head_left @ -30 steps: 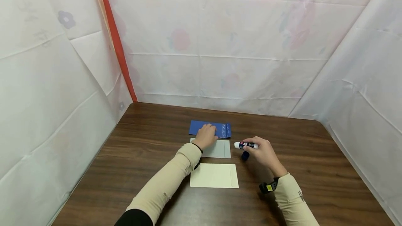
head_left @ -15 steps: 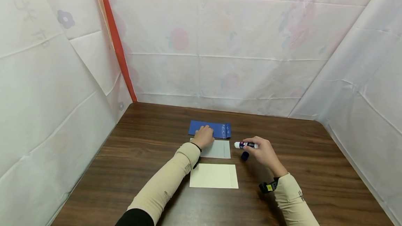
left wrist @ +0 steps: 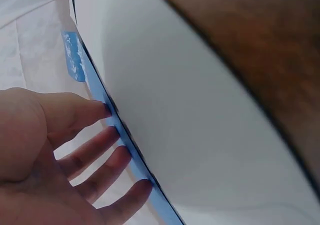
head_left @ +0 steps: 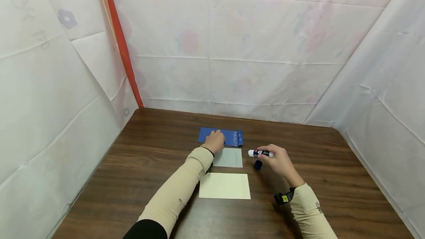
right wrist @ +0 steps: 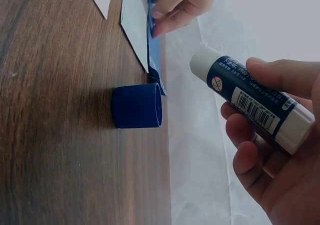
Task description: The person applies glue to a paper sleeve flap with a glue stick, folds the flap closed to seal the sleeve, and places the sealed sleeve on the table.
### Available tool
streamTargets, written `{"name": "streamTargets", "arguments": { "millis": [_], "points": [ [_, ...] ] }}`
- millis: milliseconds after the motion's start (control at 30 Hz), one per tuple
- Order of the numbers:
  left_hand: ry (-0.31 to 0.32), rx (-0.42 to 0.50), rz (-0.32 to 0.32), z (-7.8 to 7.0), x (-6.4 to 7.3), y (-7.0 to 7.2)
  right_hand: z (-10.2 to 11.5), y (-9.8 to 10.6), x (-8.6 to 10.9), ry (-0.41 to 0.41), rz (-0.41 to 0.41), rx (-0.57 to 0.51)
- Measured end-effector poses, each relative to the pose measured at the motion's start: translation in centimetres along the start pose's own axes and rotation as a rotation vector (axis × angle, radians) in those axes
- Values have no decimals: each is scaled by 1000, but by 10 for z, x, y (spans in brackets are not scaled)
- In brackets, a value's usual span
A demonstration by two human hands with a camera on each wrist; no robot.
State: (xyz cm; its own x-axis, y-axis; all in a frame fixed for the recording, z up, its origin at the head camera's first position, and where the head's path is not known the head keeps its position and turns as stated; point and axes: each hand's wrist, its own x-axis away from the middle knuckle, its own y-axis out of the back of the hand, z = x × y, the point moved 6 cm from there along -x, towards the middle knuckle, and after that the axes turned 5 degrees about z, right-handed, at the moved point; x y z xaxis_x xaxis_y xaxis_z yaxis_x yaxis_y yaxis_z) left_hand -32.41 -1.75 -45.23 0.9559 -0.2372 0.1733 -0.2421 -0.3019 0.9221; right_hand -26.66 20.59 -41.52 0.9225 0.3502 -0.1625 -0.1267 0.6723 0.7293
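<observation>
My left hand [head_left: 214,142] rests on the blue envelope [head_left: 230,137] at the back; its fingertips touch the paper in the left wrist view. White streaks mark the blue flap [left wrist: 74,56] at the envelope's right end. My right hand [head_left: 279,160] holds a glue stick [head_left: 255,153] between thumb and fingers, above the table, its white end pointing left. Below it on the wood stands the glue stick's dark blue cap [right wrist: 135,106], apart from the tube. A grey envelope [head_left: 229,158] lies in front of the blue one, partly hidden by my left hand and wrist.
Nearest to me lies a cream envelope [head_left: 225,186], beside my left forearm. The brown wooden table [head_left: 139,165] is bounded by white printed sheets [head_left: 259,47] at the back and both sides. A red strip [head_left: 121,40] runs up the back left corner.
My left hand has shifted slightly left along the blue envelope. The right hand and glue stick stay in place, and the head view drifts a little.
</observation>
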Motion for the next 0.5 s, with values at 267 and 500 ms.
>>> {"name": "streamTargets", "arguments": {
  "millis": [267,500],
  "points": [
    [1,-24,-17,-3,-4,1,-1,1,0,5,3,17],
    [-9,2,-39,-1,-6,0,0,1,0,19,-11,11]
  ]
}}
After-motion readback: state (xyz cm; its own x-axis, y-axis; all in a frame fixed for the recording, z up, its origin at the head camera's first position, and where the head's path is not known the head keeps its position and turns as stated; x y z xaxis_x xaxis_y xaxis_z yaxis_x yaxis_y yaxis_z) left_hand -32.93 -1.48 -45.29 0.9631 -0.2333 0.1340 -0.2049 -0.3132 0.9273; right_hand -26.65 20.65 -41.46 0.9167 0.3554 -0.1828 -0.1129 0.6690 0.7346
